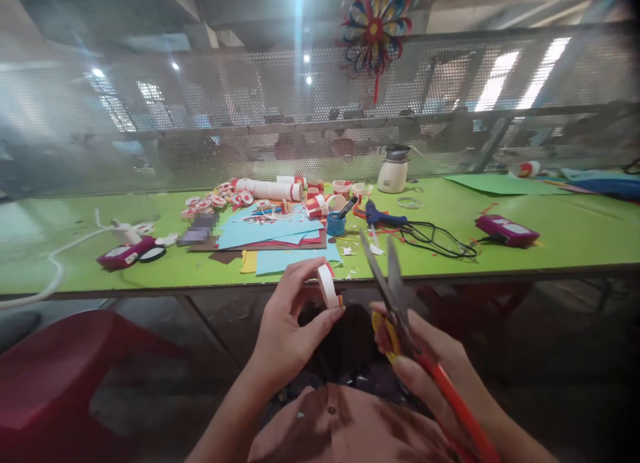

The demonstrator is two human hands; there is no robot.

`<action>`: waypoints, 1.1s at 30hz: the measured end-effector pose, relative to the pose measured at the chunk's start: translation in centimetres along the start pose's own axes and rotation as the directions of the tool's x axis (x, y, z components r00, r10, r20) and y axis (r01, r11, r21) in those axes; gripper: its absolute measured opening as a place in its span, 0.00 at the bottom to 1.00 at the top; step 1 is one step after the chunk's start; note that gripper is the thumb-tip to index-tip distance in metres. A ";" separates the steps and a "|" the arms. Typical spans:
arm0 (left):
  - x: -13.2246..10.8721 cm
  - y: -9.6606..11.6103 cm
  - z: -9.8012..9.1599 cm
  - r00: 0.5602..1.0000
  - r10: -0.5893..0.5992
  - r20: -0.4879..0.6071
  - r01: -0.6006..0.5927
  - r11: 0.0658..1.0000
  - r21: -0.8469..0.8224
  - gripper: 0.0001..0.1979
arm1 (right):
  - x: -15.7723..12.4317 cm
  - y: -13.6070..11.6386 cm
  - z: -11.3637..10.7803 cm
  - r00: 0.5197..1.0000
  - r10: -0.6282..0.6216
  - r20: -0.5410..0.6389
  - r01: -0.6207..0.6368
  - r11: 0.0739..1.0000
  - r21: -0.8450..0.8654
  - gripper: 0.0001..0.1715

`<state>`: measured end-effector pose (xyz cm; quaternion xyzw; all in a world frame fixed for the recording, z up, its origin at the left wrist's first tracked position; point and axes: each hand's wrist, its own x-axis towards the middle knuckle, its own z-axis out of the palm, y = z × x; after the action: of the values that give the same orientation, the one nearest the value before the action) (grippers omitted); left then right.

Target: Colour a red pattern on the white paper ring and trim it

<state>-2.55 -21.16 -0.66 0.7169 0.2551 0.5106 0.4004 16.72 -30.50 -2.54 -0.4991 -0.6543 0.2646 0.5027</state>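
My left hand [295,316] pinches a white paper ring [327,286] with red and yellow showing at its edges, just before the table's front edge. To the right of it, my right hand [425,360] is closed round a pair of scissors [393,296], which have red and yellow on the handles. The scissor blades point up and stand apart, with a gap between them and the ring. Nothing lies between the blades. Part of the handles is blurred.
On the green table [435,213] lie light blue sheets [270,226], paper rings [217,200], a blue glue gun [385,215] with a black cord, and a purple box [507,230]. A beige jug [393,170] stands behind. A red stool [65,363] is at left.
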 end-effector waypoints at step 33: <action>0.7 -0.7 -1.7 0.946 0.315 -0.074 -0.206 0.762 0.614 0.25 | -1.3 -0.1 -0.1 0.971 -0.208 0.120 0.233 0.695 -0.680 0.23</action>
<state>-3.85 -19.72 -0.63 0.7875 0.3345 0.5148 0.0544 16.74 -31.77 -2.99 -0.5633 -0.7688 -0.0513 0.2982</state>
